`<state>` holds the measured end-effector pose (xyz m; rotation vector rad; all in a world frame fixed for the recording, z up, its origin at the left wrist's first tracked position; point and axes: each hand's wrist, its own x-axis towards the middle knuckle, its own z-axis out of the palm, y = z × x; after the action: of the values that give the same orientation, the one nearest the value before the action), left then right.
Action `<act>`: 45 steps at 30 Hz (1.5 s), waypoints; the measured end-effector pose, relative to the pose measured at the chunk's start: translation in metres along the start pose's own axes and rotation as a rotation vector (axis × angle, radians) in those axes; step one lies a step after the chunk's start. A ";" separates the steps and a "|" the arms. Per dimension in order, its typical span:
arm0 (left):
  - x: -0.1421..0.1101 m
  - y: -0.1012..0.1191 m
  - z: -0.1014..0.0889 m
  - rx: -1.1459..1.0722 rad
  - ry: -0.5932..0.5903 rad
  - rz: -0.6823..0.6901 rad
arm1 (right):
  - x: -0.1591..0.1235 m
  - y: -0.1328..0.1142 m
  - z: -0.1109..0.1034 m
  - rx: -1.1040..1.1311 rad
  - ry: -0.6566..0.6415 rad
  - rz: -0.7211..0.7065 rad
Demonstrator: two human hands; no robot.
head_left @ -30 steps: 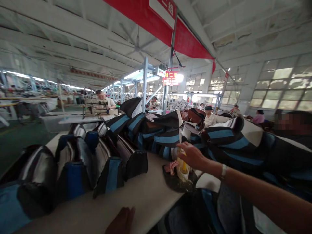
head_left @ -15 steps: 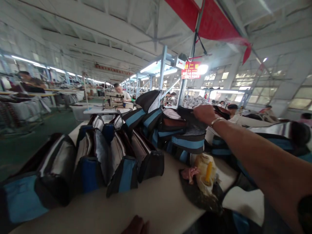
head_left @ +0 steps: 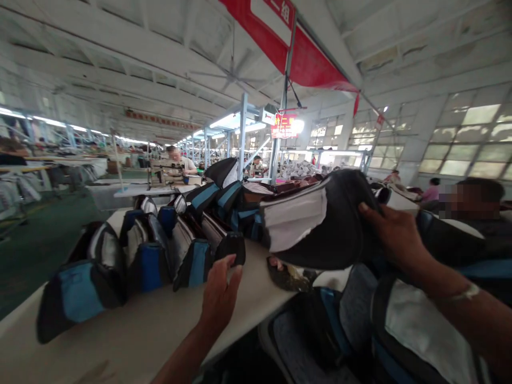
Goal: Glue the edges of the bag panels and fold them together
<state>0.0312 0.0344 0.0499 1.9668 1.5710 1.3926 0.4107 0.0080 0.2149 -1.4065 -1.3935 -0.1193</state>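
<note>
My right hand (head_left: 396,234) grips the edge of a black sewn piece (head_left: 336,229), which looks like a shoe upper. A whitish panel shows on the side facing me. This piece hangs above the table (head_left: 160,330), over a partly hidden bundle. To its left, my left hand (head_left: 219,290) is raised with thumb and fingers apart, holding nothing. Just beyond that hand, similar uppers stand in a row, one with a light blue panel (head_left: 199,261) and another with a dark blue panel (head_left: 151,269).
More black and blue uppers (head_left: 344,314) are heaped at the lower right, beside the table edge. A co-worker's head (head_left: 480,197) is close on the right. Farther back, a person (head_left: 186,162) sits at a sewing machine. A metal post (head_left: 242,138) rises behind the pile.
My right hand has drawn the upper from the back pile toward me and to the right. My left hand has come up into view over the table. The camera has turned right.
</note>
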 end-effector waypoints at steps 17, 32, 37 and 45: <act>-0.094 0.113 -0.013 -0.264 -0.653 0.199 | -0.338 -0.006 0.002 0.807 -0.612 0.690; -0.112 0.123 -0.005 0.024 -0.805 0.354 | -0.199 -0.044 -0.005 0.724 -1.050 -0.123; -0.108 0.119 -0.008 0.012 -0.871 0.243 | -0.192 -0.017 0.007 0.500 -1.189 -0.191; -0.092 0.139 -0.008 -0.296 -1.137 0.013 | -0.185 0.001 -0.009 0.633 -1.402 0.159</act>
<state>0.1137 -0.0999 0.1041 1.9571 0.7486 0.2727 0.3605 -0.1170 0.0880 -0.9603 -2.0743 1.5353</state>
